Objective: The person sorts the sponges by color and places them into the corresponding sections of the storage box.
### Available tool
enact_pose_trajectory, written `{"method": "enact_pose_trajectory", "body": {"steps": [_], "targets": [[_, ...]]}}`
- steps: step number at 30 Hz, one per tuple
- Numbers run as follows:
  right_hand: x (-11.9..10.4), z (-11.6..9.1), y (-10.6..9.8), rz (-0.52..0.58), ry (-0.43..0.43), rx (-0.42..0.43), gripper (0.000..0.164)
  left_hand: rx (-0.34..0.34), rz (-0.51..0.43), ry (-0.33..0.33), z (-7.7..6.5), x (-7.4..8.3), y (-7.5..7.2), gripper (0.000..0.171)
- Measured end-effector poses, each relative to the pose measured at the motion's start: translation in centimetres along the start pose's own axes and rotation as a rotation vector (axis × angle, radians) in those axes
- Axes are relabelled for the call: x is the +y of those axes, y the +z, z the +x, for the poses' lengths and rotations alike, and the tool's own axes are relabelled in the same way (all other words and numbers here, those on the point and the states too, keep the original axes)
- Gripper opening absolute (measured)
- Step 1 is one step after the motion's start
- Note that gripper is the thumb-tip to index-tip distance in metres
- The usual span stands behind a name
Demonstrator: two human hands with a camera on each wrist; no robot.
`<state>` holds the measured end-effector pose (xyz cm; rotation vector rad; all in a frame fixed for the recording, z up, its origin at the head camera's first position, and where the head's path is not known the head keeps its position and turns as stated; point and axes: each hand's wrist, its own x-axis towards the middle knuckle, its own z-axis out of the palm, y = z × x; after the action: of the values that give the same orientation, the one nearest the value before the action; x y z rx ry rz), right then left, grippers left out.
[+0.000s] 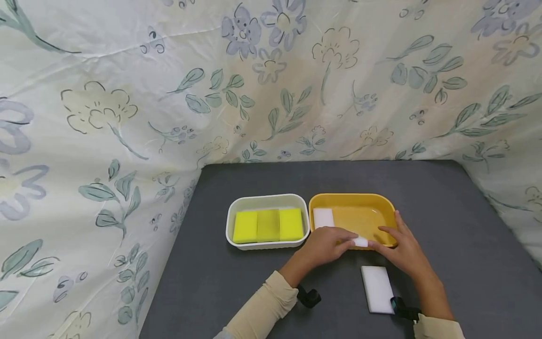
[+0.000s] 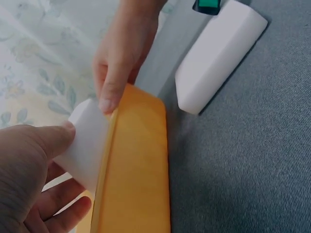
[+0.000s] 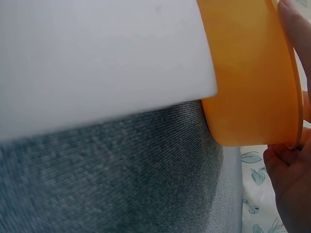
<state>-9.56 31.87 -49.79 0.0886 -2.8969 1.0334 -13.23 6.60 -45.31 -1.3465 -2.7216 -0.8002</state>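
Note:
In the head view my left hand (image 1: 323, 246) pinches a white sponge block (image 1: 361, 241) at the near side of an orange-yellow tray (image 1: 353, 200). The left wrist view has the thumb on this block (image 2: 90, 141), which is tilted inside the tray's wall (image 2: 138, 160). My right hand (image 1: 404, 249) holds the tray's near right corner, its thumb at the rim and its fingers spread along the right side. Another white block (image 1: 323, 218) lies in the tray's left part. A third white block (image 1: 378, 289) rests on the table in front.
A white tray (image 1: 264, 201) stands just left of the orange-yellow one and contains yellow sponge blocks (image 1: 268, 226) in a row. Both trays are on a dark grey table (image 1: 203, 292). Floral cloth (image 1: 296, 108) hangs behind and at the sides.

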Motion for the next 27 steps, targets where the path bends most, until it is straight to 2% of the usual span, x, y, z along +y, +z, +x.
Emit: {"method": "enact_pose_trajectory", "body": {"steps": [4, 9, 13, 18, 21, 27], "targets": [[0.2, -0.1, 0.1, 0.003, -0.023, 0.016, 0.069, 0.007, 0.072, 0.024, 0.4, 0.4, 0.5, 0.028], [0.4, -0.2, 0.3, 0.011, -0.042, 0.027, 0.068, 0.016, 0.083, 0.002, 0.3, 0.8, 0.7, 0.029], [0.6, -0.1, 0.4, 0.003, -0.056, 0.055, 0.063, 0.051, 0.108, 0.019, 0.3, 1.2, 0.6, 0.03], [0.8, 0.0, 0.5, 0.01, -0.101, 0.09, 0.053, 0.079, 0.079, 0.081, 0.3, 1.5, 0.6, 0.03], [0.8, -0.1, 0.5, 0.012, -0.113, 0.093, 0.053, 0.094, 0.061, 0.1, 0.3, 1.4, 0.7, 0.029], [0.7, -0.2, 0.5, 0.002, -0.084, 0.085, 0.058, 0.147, -0.065, 0.119, 0.1, 0.8, 1.4, 0.028]]}}
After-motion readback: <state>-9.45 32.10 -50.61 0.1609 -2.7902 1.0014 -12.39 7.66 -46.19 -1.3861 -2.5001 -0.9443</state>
